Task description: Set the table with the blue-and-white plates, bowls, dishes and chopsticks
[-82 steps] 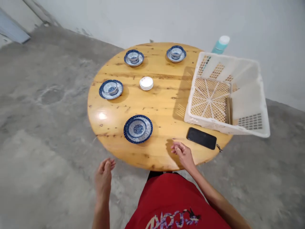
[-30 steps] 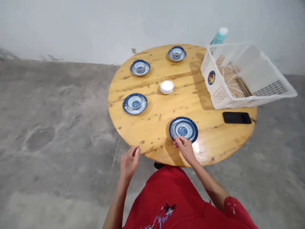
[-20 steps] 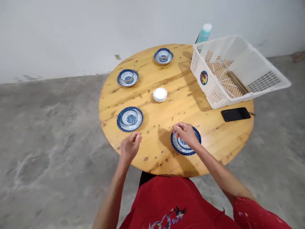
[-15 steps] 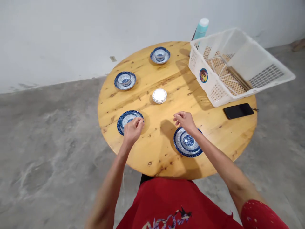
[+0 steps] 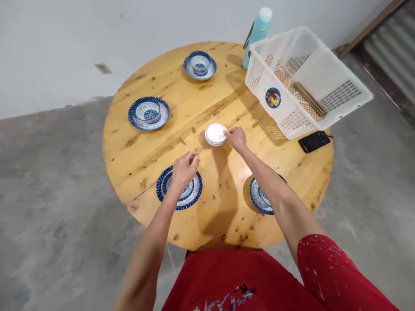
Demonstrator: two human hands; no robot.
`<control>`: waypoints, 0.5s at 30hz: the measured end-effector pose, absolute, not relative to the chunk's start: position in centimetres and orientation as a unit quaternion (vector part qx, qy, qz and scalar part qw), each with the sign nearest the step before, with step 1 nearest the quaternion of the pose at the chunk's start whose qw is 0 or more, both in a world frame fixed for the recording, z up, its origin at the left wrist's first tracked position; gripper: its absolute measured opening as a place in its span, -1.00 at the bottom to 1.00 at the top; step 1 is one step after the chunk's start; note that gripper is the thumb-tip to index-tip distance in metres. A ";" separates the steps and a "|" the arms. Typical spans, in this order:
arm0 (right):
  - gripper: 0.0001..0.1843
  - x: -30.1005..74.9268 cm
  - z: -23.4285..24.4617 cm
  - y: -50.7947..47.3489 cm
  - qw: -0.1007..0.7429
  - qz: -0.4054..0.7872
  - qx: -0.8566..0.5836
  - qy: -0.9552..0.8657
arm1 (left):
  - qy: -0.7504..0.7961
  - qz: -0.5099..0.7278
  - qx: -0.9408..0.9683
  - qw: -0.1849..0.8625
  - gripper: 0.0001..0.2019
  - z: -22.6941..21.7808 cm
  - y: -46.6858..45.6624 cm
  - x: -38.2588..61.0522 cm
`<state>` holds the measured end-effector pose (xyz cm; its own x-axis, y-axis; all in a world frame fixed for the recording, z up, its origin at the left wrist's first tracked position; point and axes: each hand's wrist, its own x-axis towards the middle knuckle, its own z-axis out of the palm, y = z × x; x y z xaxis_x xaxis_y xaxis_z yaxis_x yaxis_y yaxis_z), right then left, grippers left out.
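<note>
My right hand (image 5: 236, 137) reaches to the middle of the round wooden table (image 5: 142, 151) and its fingers pinch the right edge of a small stack of white dishes (image 5: 215, 134). My left hand (image 5: 184, 167) hovers with fingers curled loosely over a blue-patterned plate and bowl (image 5: 166, 190) at the near left; I see nothing in it. Under my right forearm lies another blue plate with a bowl (image 5: 259, 199).
Two more blue plate-and-bowl sets stand at the far left (image 5: 148, 113) and far side (image 5: 199, 65). A white plastic basket (image 5: 337, 90) holding chopsticks sits at the right, a teal bottle (image 5: 257, 32) behind it, a black phone (image 5: 314, 141) beside it.
I have stepped round the table. My right hand left the near blue plate and moved forward to the white dishes. My left hand came up over the left plate.
</note>
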<state>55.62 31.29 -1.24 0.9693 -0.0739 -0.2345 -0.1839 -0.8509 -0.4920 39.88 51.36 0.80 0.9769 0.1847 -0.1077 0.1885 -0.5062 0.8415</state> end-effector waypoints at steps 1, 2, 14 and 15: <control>-0.81 55.8 -1.4 31.7 0.247 0.095 -0.961 0.073 | 0.104 -0.006 0.869 0.484 -0.76 0.7 51.9 39.9; -0.85 55.9 -1.5 32.1 0.233 0.087 -0.966 0.072 | 0.099 -0.007 0.871 0.481 -0.76 0.6 52.3 40.0; -0.73 54.7 -0.3 23.8 0.224 0.036 -0.971 0.079 | 0.056 -0.017 0.867 0.495 -0.76 0.7 48.8 41.4; -0.73 54.2 -0.1 21.4 0.217 0.023 -0.972 0.089 | 0.060 -0.026 0.864 0.499 -0.75 0.6 47.9 41.3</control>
<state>54.21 21.38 -0.11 0.9830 -0.1636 -0.0837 -0.1837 -0.8897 -0.4181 41.28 47.87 0.60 0.9915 0.0767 -0.1047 0.1290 -0.4940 0.8599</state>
